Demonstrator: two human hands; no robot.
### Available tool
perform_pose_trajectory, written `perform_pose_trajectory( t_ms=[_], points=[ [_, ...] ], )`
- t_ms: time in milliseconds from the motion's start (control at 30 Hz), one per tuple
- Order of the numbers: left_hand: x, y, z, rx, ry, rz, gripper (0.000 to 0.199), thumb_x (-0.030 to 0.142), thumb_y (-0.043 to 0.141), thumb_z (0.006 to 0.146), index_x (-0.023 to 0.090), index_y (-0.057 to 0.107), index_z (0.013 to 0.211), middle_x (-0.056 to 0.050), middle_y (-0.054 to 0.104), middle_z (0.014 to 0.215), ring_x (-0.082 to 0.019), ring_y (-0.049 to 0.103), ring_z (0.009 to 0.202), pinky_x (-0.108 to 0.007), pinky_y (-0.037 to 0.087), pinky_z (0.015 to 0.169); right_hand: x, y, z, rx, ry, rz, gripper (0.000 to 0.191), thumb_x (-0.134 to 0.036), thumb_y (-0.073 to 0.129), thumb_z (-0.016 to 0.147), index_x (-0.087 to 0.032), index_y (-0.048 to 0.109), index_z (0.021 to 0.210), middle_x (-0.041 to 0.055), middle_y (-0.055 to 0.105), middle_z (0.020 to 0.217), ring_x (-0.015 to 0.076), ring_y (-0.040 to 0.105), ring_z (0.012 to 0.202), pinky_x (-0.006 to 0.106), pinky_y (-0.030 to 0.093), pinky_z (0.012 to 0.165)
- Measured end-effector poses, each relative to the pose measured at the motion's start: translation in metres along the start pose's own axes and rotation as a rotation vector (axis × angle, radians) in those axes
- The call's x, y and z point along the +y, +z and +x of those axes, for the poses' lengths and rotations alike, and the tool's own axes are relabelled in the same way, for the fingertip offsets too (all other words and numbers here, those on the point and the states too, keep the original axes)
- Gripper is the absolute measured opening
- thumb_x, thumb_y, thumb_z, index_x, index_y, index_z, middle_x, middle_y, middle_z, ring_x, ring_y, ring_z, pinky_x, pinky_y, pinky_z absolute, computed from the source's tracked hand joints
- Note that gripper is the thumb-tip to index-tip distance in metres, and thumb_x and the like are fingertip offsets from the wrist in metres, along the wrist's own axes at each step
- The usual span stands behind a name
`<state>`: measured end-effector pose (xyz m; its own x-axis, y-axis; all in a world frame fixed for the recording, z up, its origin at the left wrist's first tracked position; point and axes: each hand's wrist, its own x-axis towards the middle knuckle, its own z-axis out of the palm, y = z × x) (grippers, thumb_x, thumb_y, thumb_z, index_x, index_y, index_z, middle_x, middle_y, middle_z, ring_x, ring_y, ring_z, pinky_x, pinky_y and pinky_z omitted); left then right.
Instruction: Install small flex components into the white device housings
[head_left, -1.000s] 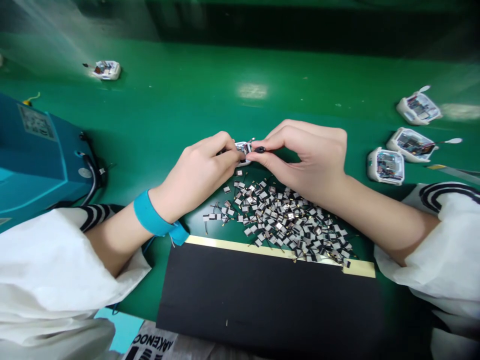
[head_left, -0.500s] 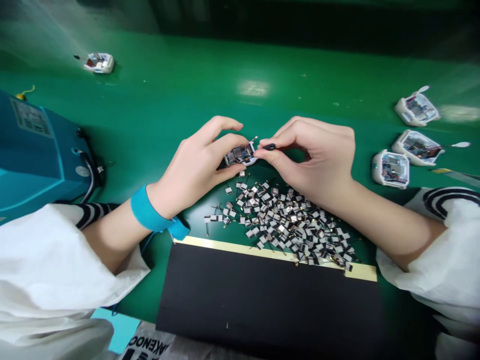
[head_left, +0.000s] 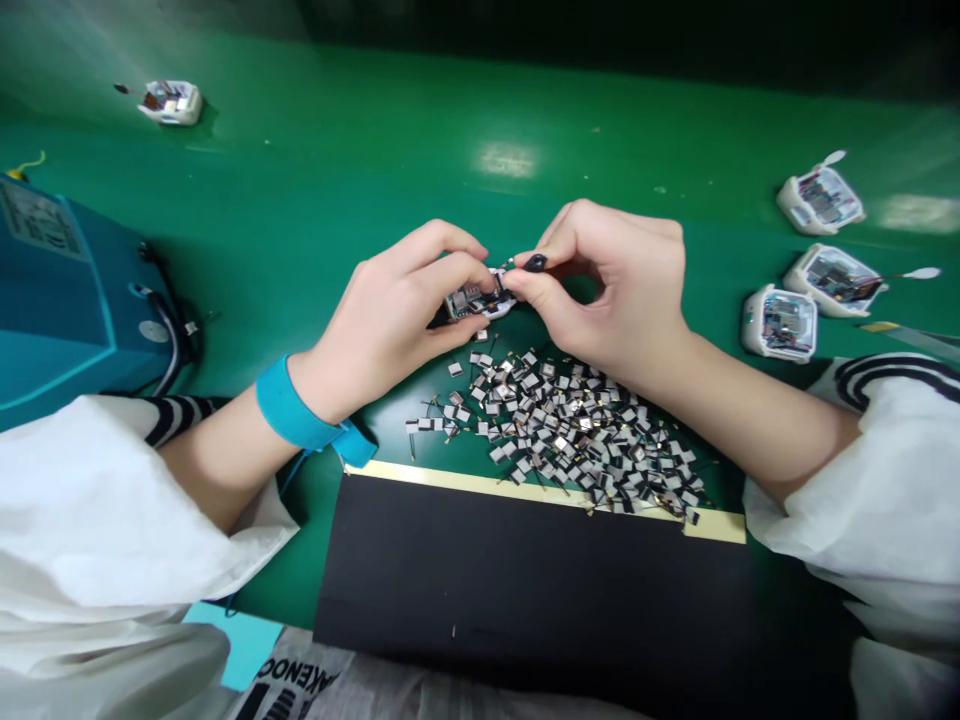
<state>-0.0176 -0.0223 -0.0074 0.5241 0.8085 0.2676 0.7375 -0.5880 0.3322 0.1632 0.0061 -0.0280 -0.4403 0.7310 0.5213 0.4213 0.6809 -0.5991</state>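
In the middle of the head view, a small white device housing [head_left: 472, 299] with its circuit board exposed is held up off the green table. My left hand [head_left: 390, 300], with a teal wrist strap [head_left: 292, 405], is closed around its left part, thumb below and fingers above. My right hand [head_left: 615, 285] meets its right edge in a pinch. A small dark oval part [head_left: 535, 263] sticks out between those fingertips; what else they grip is hidden. Just below lies a heap of tiny silver-and-black modules [head_left: 585, 430] with short thin leads.
Three open white housings [head_left: 780, 323] with boards inside stand at the right, another housing [head_left: 174, 103] at the far left. A blue machine [head_left: 67, 290] with a black cable fills the left side. A black mat [head_left: 525, 580] edged with yellow tape [head_left: 457, 482] lies in front.
The view has shifted slightly. My right hand has moved a little up and left, and its fingertips are closer in over the housing's right edge. My left hand keeps its hold.
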Motion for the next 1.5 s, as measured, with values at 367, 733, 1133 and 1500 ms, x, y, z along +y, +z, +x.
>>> perform_pose_trajectory(
  t_ms=[367,733,1133,1500],
  points=[
    [-0.001,0.0,0.002,-0.011,0.064,-0.048,0.011,0.023,0.056,0.078,0.02,0.056,0.088,-0.001,0.058,0.094,-0.014,0.055,0.087,-0.025,0.046,0.073,0.0,0.007,0.007,-0.029,0.054,0.011,0.028,-0.036,0.053,0.077,-0.019,0.037,0.063,-0.0013,0.047,0.065,0.0098,0.049,0.061,0.021,0.044,0.056],
    [-0.001,-0.004,-0.012,0.076,-0.187,-0.177,0.031,0.02,0.043,0.084,0.016,0.04,0.115,-0.006,0.055,0.097,-0.012,0.055,0.077,-0.026,0.047,0.074,0.013,-0.022,0.018,-0.153,0.046,-0.053,0.005,-0.016,0.042,0.082,-0.017,0.043,0.077,0.0007,0.052,0.067,0.0124,0.051,0.063,0.025,0.042,0.06],
    [-0.019,0.003,-0.005,-0.005,-0.114,-0.21,0.058,0.027,0.052,0.08,0.023,0.024,0.13,-0.009,0.047,0.121,-0.022,0.043,0.113,-0.042,0.037,0.095,-0.004,-0.001,0.03,-0.425,-0.265,-0.38,0.024,-0.023,0.039,0.087,-0.011,0.058,0.095,0.0089,0.053,0.086,0.0186,0.049,0.083,0.03,0.043,0.074],
    [-0.015,0.013,-0.003,0.092,-0.197,-0.624,0.059,0.022,0.064,0.07,0.018,0.036,0.121,-0.008,0.056,0.108,-0.018,0.055,0.098,-0.033,0.047,0.09,-0.01,-0.003,0.024,-0.231,-0.474,-0.647,0.013,-0.017,0.046,0.082,-0.012,0.057,0.076,0.0043,0.052,0.072,0.0163,0.046,0.069,0.027,0.037,0.06]
  ],
)
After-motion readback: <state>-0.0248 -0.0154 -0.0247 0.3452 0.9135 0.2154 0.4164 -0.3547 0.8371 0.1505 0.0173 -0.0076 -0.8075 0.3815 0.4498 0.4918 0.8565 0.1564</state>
